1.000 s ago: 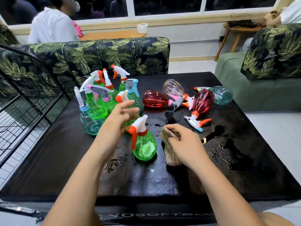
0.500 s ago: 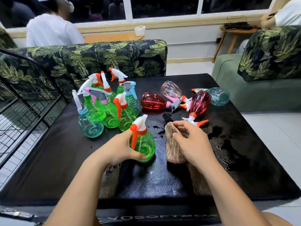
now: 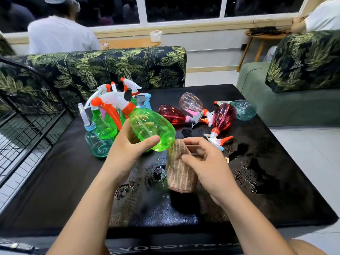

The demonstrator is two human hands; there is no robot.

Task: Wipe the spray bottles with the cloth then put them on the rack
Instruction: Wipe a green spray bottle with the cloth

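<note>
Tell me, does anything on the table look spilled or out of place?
Yes. Water lies spilled on the right part of the black table. Beyond it a red bottle, a pink bottle, a second red bottle and a blue bottle lie on their sides.

The green bottle you hold hides much of the upright bottles behind it; the rack runs off the left edge, and your right hand covers the right side of the cloth.
</note>
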